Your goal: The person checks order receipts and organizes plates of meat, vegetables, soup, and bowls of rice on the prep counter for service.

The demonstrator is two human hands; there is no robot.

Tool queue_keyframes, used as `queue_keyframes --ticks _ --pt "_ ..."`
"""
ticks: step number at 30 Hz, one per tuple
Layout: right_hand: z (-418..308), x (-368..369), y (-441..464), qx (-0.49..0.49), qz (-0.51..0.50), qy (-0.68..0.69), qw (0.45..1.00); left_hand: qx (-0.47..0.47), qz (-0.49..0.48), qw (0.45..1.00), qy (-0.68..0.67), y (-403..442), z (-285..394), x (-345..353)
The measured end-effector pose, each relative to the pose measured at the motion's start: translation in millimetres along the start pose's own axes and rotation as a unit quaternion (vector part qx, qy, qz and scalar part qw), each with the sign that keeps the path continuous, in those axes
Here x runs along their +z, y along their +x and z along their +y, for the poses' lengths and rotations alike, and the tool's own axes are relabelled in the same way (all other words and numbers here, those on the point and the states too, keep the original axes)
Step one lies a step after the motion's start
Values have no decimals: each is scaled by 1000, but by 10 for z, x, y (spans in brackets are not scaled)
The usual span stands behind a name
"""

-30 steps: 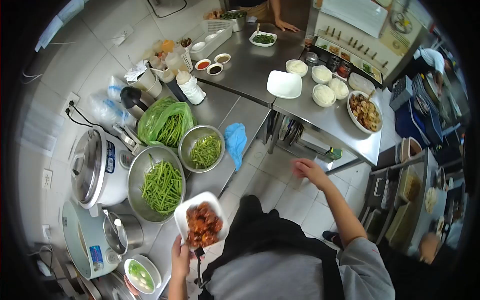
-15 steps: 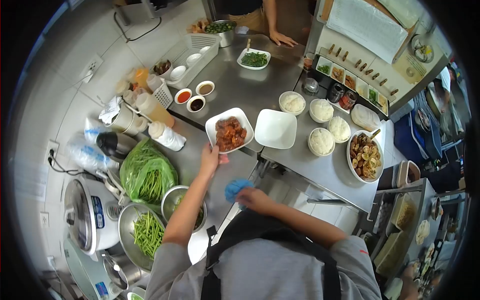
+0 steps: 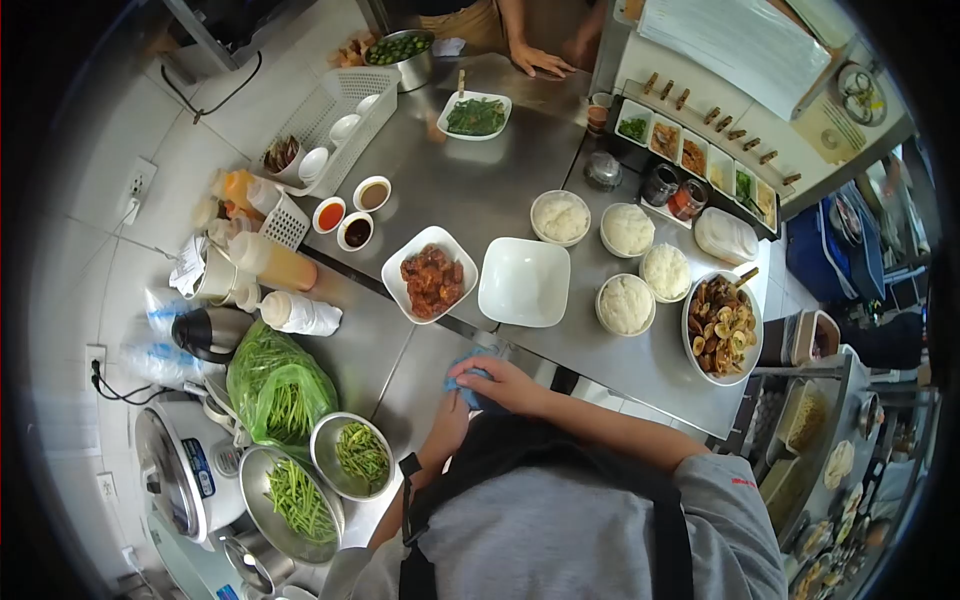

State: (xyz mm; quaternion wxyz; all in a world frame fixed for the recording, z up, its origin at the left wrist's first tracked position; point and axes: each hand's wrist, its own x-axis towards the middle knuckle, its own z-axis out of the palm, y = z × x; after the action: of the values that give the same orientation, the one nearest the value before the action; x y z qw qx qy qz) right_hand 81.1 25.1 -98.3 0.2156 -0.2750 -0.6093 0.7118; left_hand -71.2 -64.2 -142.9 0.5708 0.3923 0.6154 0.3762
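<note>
We're seemingly wiping off: right hand (image 3: 503, 387) pinching the cloth (image 3: 472, 371) by the bench (image 3: 365, 345), left hand (image 3: 452, 420) lying close against it, its grip too hidden to tell. Setting the cloth down would be calling for easing the right grip.

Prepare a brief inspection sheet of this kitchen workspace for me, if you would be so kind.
Surface: shiny grey metal counter, no obvious spill seen.
Job's things: crumpled blue cloth, held; square white bowl of glazed reddish-brown food beside an empty square white bowl.
Clutter: translucent green plastic bag of long green vegetables, clear plastic bags and plastic bottles crowd the wall side.
Hands: right hand grips the cloth; left hand meets it, grip unclear.
Cables: black cables at a white wall outlet.
Surroundings: another person's hand rests at the counter's far end.
</note>
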Motion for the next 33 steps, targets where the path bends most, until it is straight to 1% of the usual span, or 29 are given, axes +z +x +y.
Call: queue_keyframes --ticks 1,4,6,7,8,10,11,12,13,15,16,17,18,20,21,23,25,26,27,29,30,33 --pt "-18 -38 48 -28 -10 -70 997 32 3 995 96 -19 116 -26" --pt "-105 -68 168 -12 -75 -84 994 86 60 962 251 -7 533 -206" --pt "-276 -68 124 -21 -107 -188 976 -31 167 946 276 -12 849 -368" --pt "-323 -66 106 -25 -122 -237 963 0 214 905 368 71 776 -518" --pt "-299 -137 95 -40 -122 -256 958 28 260 851 455 159 629 -678" --pt "-225 -394 63 -74 -142 -289 944 36 140 799 583 294 368 -1015" --pt "-370 -557 16 -47 -113 -313 942 34 81 766 637 317 324 -1112" --pt "-588 -766 -51 -19 -81 -338 937 61 112 734 667 322 416 -1109" --pt "-713 -1001 -126 -4 -28 -329 944 95 138 699 695 393 557 -1082" --pt "-950 -1497 -320 45 109 -284 952 118 159 725 660 716 789 -1203" --pt "-815 -1887 -414 -3 183 -253 950 109 161 787 585 985 890 -1294" --pt "-973 -2145 -555 17 246 -223 943 108 178 820 533 1212 975 -1291" --pt "-841 -2633 -692 -27 261 -203 943 107 191 851 478 1427 1052 -1268" --pt "-831 -3213 -953 -18 407 -79 910 117 130 862 475 1864 865 -1402" --pt "-802 -3456 -1094 -8 460 -86 884 119 105 866 474 2009 802 -1468" --pt "-703 -3842 -1293 13 553 -96 827 122 91 883 443 2029 791 -1515" --pt "-580 -4019 -1340 46 581 -89 808 42 59 937 342 1939 636 -1591" --pt "-503 -4108 -1335 63 592 -85 799 36 48 949 308 1866 515 -1583" --pt "-364 -4218 -1307 63 574 -69 813 30 39 961 273 1784 417 -1574" --pt "-425 -4100 -1205 62 565 -177 803 -55 43 989 130 1518 470 -1356" --pt "-459 -4040 -1110 62 558 -231 795 -98 46 993 57 1423 508 -1246" --pt "-410 -4038 -901 21 500 -341 796 -41 81 996 -11 1403 343 -1139"
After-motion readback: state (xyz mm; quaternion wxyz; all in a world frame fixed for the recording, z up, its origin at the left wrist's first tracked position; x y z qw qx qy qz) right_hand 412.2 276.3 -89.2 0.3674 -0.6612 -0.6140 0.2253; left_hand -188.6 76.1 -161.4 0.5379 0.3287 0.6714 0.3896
